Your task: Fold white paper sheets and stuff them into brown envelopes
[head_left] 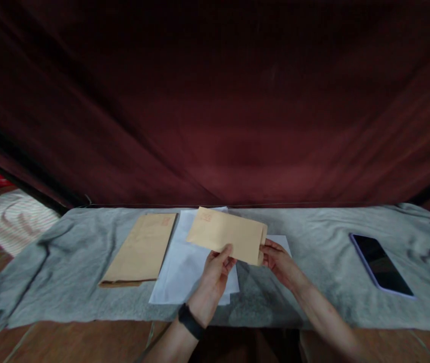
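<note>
A tan paper envelope (pixel 230 232) with faint red print at its far left corner is held up above the cloth, tilted. My left hand (pixel 218 268) pinches its lower edge, thumb on the front face. At the envelope's right end, by the flap, the fingers of my right hand (pixel 278 259) are closed on the edge. Beneath and to the left lie white paper sheets (pixel 184 267); another white sheet (pixel 281 243) shows partly behind my right hand. A stack of tan envelopes (pixel 143 247) rests left of the sheets.
A grey cloth (pixel 321 232) covers the table. On the right lies a phone (pixel 381 264) with a purple edge. A dark red curtain (pixel 237 126) hangs behind the table. Striped fabric (pixel 18 222) is at the far left, over a tiled floor (pixel 82 343).
</note>
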Available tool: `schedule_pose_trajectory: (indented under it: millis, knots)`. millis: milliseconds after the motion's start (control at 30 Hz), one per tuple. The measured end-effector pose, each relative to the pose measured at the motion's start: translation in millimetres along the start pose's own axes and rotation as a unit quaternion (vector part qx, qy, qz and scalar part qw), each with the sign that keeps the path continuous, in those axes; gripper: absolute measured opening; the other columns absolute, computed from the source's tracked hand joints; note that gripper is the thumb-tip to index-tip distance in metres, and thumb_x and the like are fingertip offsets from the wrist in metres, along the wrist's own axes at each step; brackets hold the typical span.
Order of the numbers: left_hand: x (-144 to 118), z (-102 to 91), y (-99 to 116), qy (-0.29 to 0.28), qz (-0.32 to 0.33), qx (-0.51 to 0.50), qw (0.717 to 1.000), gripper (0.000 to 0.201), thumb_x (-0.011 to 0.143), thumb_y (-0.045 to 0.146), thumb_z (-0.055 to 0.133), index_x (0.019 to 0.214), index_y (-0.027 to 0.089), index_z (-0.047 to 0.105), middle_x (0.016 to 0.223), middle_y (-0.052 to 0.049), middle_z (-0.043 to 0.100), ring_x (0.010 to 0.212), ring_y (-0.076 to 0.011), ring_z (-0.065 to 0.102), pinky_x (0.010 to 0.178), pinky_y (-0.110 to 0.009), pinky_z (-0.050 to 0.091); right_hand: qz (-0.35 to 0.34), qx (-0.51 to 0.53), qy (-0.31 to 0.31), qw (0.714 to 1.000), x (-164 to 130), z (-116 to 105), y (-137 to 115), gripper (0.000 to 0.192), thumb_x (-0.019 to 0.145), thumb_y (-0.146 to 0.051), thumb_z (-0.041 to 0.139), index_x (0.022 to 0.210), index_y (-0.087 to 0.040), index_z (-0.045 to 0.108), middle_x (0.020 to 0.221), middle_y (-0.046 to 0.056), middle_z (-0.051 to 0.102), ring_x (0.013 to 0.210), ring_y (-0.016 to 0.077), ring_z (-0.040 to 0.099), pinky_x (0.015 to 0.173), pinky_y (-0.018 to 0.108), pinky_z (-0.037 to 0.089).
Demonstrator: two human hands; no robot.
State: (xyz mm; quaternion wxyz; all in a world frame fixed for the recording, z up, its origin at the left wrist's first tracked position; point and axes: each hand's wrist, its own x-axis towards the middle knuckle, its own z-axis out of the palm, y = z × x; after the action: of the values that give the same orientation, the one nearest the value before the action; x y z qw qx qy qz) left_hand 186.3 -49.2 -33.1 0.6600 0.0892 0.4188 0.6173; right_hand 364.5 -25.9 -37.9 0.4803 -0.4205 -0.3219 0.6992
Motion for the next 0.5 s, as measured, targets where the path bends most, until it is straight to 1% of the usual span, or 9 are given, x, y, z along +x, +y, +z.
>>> schedule_pose_trajectory:
  millis: [67, 133, 233, 333, 400, 467, 500]
  knots:
    - [-3.1, 0.5, 0.2, 0.001, -0.015, -0.003, 1.000, 0.038, 0.057, 0.015, 0.093, 0.086, 0.016, 0.068, 0.085, -0.003, 0.076, 0.071, -0.0129, 0.070, 0.065, -0.024, 0.056, 0.006, -0.001, -0.024, 1.000, 1.7, -4.7, -7.7, 0.031, 0.064, -0.032, 0.081, 0.091, -0.018, 0.074, 0.082, 0.006, 0.079, 0.066, 0.0209, 0.073, 0.058, 0.029, 0.055]
    - [-5.8, 2.6, 1.3, 0.002, -0.015, -0.011, 1.000, 0.039, 0.054, 0.015, 0.095, 0.083, 0.016, 0.068, 0.082, -0.001, 0.075, 0.068, -0.0115, 0.069, 0.063, -0.023, 0.055, 0.016, 0.002, -0.052, 0.999, 1.5, -8.4, -14.3, 0.030, 0.065, -0.028, 0.078, 0.093, -0.018, 0.074, 0.084, 0.006, 0.079, 0.065, 0.0203, 0.073, 0.059, 0.029, 0.055]
    - [-7.8, 7.5, 4.7, -0.011, -0.010, -0.017, 1.000, 0.040, 0.052, 0.016, 0.096, 0.081, 0.016, 0.068, 0.083, 0.000, 0.075, 0.070, -0.0106, 0.069, 0.063, -0.022, 0.054, 0.031, 0.005, -0.075, 0.997, -1.0, -11.4, -19.3, 0.029, 0.065, -0.025, 0.077, 0.093, -0.019, 0.075, 0.088, 0.007, 0.079, 0.068, 0.0216, 0.073, 0.061, 0.031, 0.057]
    - [-8.8, 10.6, 7.4, -0.025, -0.021, -0.011, 0.999, 0.040, 0.052, 0.018, 0.097, 0.080, 0.016, 0.068, 0.083, 0.001, 0.074, 0.070, -0.0103, 0.068, 0.062, -0.021, 0.054, 0.029, -0.004, -0.067, 0.997, -2.3, -12.5, -17.9, 0.026, 0.066, -0.027, 0.079, 0.092, -0.021, 0.076, 0.088, 0.008, 0.078, 0.069, 0.0228, 0.072, 0.061, 0.033, 0.057]
    - [-10.1, 10.5, 7.1, -0.025, -0.024, 0.005, 0.999, 0.042, 0.051, 0.019, 0.097, 0.082, 0.016, 0.068, 0.083, 0.001, 0.074, 0.068, -0.0100, 0.067, 0.062, -0.022, 0.053, 0.019, -0.024, -0.058, 0.998, -0.5, -12.9, -15.2, 0.025, 0.068, -0.032, 0.079, 0.091, -0.022, 0.076, 0.086, 0.007, 0.078, 0.069, 0.0225, 0.071, 0.061, 0.032, 0.055]
    - [-12.6, 9.6, 5.5, -0.024, -0.027, 0.044, 0.998, 0.042, 0.053, 0.022, 0.096, 0.084, 0.016, 0.069, 0.082, -0.001, 0.073, 0.067, -0.0108, 0.067, 0.062, -0.022, 0.053, -0.008, -0.062, -0.040, 0.997, 3.4, -13.9, -13.5, 0.027, 0.069, -0.038, 0.080, 0.090, -0.022, 0.075, 0.082, 0.005, 0.077, 0.068, 0.0211, 0.069, 0.060, 0.031, 0.053]
    - [-14.5, 9.3, 4.6, -0.034, -0.036, 0.078, 0.996, 0.040, 0.056, 0.025, 0.095, 0.085, 0.016, 0.069, 0.082, -0.003, 0.074, 0.067, -0.0120, 0.068, 0.062, -0.022, 0.053, -0.029, -0.087, -0.029, 0.995, 5.8, -14.7, -13.7, 0.028, 0.068, -0.041, 0.081, 0.088, -0.022, 0.075, 0.080, 0.004, 0.076, 0.066, 0.0203, 0.068, 0.059, 0.030, 0.051]
